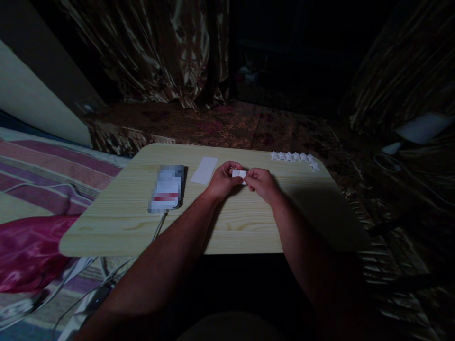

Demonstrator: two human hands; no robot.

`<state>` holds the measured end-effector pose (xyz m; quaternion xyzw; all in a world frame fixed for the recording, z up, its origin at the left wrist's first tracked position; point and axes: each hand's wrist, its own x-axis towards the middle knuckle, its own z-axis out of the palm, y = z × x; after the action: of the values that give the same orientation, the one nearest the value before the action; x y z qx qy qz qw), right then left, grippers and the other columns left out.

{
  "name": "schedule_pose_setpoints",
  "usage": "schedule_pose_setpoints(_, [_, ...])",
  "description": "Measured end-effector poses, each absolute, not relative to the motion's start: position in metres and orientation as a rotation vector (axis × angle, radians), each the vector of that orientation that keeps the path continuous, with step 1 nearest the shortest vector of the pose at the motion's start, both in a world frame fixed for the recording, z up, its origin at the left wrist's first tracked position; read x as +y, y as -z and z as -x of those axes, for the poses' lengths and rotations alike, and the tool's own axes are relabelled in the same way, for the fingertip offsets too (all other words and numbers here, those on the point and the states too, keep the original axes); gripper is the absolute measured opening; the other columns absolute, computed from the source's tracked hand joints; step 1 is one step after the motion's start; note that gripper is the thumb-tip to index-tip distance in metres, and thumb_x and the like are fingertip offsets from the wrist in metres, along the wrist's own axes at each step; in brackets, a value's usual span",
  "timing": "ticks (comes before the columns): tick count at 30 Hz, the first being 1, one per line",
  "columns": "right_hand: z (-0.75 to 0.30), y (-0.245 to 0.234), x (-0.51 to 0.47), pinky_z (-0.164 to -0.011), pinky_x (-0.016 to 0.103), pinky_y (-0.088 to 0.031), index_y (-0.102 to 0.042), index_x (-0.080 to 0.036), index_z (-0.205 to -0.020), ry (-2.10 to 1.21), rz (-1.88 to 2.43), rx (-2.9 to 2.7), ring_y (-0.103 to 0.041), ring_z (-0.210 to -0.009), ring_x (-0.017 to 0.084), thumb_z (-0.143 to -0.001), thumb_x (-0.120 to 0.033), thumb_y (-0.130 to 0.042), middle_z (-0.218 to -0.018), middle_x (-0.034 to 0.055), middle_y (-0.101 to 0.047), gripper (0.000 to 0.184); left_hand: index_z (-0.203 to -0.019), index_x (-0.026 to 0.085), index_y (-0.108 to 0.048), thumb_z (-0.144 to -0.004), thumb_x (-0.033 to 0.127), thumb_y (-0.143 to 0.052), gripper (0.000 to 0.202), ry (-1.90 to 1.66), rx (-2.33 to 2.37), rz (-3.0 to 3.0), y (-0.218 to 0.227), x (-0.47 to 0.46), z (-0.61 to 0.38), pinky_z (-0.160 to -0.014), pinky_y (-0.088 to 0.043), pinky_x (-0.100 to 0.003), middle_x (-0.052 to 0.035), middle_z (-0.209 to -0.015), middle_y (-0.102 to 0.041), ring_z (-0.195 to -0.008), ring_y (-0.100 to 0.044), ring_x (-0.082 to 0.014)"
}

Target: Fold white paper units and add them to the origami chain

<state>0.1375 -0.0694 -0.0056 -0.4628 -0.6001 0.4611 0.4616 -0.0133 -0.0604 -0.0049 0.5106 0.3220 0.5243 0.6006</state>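
Observation:
Both my hands meet over the middle of a light wooden table (117,222). My left hand (223,180) and my right hand (262,183) each pinch one end of a small white folded paper piece (239,174), held just above the tabletop. A row of several small white folded paper stars (294,157) lies along the table's far right edge. A white paper strip (204,170) lies flat to the left of my hands.
A phone (167,188) lies on the table's left part with a cable (158,229) running off the near edge. A striped bedspread (46,166) and red cloth (28,251) lie to the left. Dark patterned fabric (249,125) surrounds the table.

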Motion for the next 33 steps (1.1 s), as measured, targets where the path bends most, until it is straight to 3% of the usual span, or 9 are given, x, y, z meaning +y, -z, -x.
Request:
schedule_pose_setpoints(11, [-0.1351, 0.0007, -0.0726, -0.040, 0.019, -0.035, -0.058, -0.017, -0.072, -1.193, 1.192, -1.441, -0.044, -0.042, 0.007, -0.066, -0.032, -0.063, -0.052, -0.0048, -0.054, 0.018, -0.094, 0.016, -0.061, -0.055, 0.014, -0.069, 0.040, -1.309, 0.874, -1.152, 0.0015, -0.0602, 0.0142, -0.055, -0.039, -0.021, 0.0018, -0.069, -0.061, -0.056, -0.052, -0.0091])
schedule_pose_setpoints(17, [-0.1350, 0.0034, -0.0704, -0.040, 0.018, -0.035, -0.058, -0.016, -0.069, -1.165, 1.159, -1.421, -0.045, -0.043, 0.007, -0.066, -0.026, -0.059, -0.054, -0.0039, -0.055, 0.010, -0.099, 0.018, -0.062, -0.057, 0.012, -0.064, 0.043, -1.286, 0.847, -1.221, 0.0018, -0.0620, 0.0138, -0.051, -0.037, -0.021, 0.0033, -0.065, -0.058, -0.051, -0.049, -0.0086])
schedule_pose_setpoints(24, [-0.1370, 0.0048, -0.0681, -0.039, 0.019, -0.034, -0.057, -0.016, -0.068, -1.117, 1.204, -1.375, -0.044, -0.041, 0.007, -0.067, -0.029, -0.060, -0.050, -0.0042, -0.054, 0.014, -0.079, 0.015, -0.065, -0.064, 0.020, -0.065, 0.016, -1.208, 0.912, -1.371, 0.0043, -0.0631, 0.0137, -0.054, -0.040, -0.023, -0.0006, -0.068, -0.062, -0.057, -0.053, -0.0105])
schedule_pose_setpoints(33, [-0.1383, -0.0022, -0.0741, -0.043, 0.018, -0.039, -0.055, -0.018, -0.087, -1.255, 1.068, -1.434, -0.051, -0.051, 0.008, -0.064, -0.034, -0.070, -0.066, -0.0031, -0.060, 0.032, -0.075, 0.015, -0.063, -0.060, 0.027, -0.072, 0.021, -1.289, 0.948, -1.138, 0.0060, -0.0582, 0.0150, -0.049, -0.037, -0.022, 0.0003, -0.061, -0.061, -0.049, -0.050, -0.0094])
